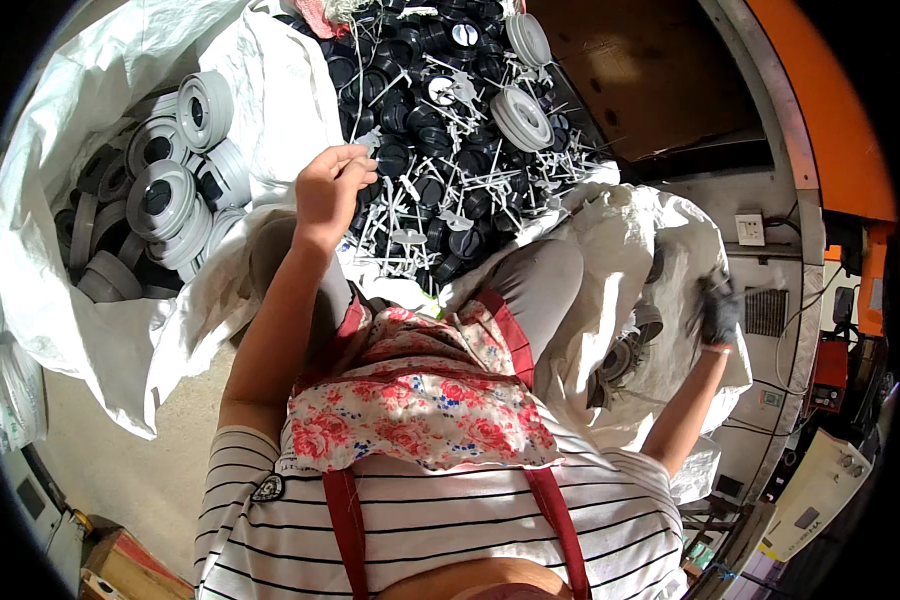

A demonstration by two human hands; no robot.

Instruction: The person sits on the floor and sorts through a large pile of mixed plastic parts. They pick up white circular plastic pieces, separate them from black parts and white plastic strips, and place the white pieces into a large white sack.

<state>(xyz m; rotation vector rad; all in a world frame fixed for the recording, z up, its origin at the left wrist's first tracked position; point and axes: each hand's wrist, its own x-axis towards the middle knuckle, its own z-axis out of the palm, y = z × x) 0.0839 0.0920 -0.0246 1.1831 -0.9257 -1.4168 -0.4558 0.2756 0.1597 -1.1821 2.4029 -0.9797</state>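
My bare left hand (332, 195) is raised at the near left edge of a pile of black round plastic caps (407, 110). Its thumb and fingers are pressed together; whatever they hold, if anything, is too small to name. Thin white branched plastic sprues (460, 195) lie scattered over the caps. Off to the right, my right hand (715, 310) wears a black glove and hovers over the open white sack (685, 235) beside my leg. Motion smears its fingers, and a pale streak shows beside them. Grey round plastic parts (625, 350) lie inside that sack.
A large white woven sack (30, 200) on the left holds grey plastic rings (160, 198). Two pale ringed discs, one a grooved wheel (521, 118), rest on the pile. A brown panel (650, 75) and an orange machine (840, 110) stand at the far right.
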